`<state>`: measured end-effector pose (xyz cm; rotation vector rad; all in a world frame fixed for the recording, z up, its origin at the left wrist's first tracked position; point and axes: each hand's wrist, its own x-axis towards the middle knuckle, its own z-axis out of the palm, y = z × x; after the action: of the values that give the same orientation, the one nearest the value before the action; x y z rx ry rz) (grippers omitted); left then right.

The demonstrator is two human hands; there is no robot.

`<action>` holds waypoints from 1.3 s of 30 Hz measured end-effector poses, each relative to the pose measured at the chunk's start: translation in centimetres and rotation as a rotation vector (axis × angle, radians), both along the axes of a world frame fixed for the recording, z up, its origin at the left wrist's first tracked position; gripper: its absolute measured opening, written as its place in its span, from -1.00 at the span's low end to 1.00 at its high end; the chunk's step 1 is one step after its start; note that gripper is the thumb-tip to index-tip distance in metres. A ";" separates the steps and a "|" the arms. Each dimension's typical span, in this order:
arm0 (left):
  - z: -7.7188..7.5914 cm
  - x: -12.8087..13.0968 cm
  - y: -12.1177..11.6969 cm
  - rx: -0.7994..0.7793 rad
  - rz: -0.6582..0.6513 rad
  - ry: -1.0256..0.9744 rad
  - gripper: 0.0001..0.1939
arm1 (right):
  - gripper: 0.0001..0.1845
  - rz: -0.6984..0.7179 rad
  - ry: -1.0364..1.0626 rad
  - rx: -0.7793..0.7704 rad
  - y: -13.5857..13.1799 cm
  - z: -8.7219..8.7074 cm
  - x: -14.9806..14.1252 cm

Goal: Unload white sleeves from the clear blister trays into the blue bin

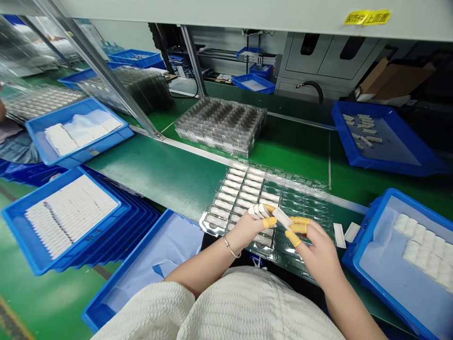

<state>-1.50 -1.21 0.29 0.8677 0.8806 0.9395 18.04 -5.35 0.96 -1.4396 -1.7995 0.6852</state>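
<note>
My left hand point(247, 226), with yellow finger cots, is closed around several small white rectangular pieces point(258, 211) stacked side by side. My right hand point(311, 241), also in yellow finger cots, pinches one white piece point(282, 218) by its lower end, just right of the left fingers. Both hands hover over a clear plastic blister tray point(300, 200) on the green bench. White pieces point(226, 190) fill the tray's left columns, while bare pockets show on its right side. My left hand hides part of the middle columns.
A stack of clear trays point(221, 125) stands behind. At right, a blue bin point(364, 250) holds white pieces, with two loose ones point(345, 233) beside it; another blue bin point(339, 137) lies farther back. Blue bins point(123, 208) are stacked at left. A metal post point(120, 89) rises from the bench.
</note>
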 end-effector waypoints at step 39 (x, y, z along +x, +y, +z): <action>-3.0 -3.4 0.5 -0.102 0.308 -0.177 -0.57 | -0.80 0.087 -0.789 -0.068 15.0 -4.8 -1.3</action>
<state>-4.91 -0.74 -2.74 0.5604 0.9150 1.2076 16.72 9.69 -3.88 -1.8430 -2.4502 0.2112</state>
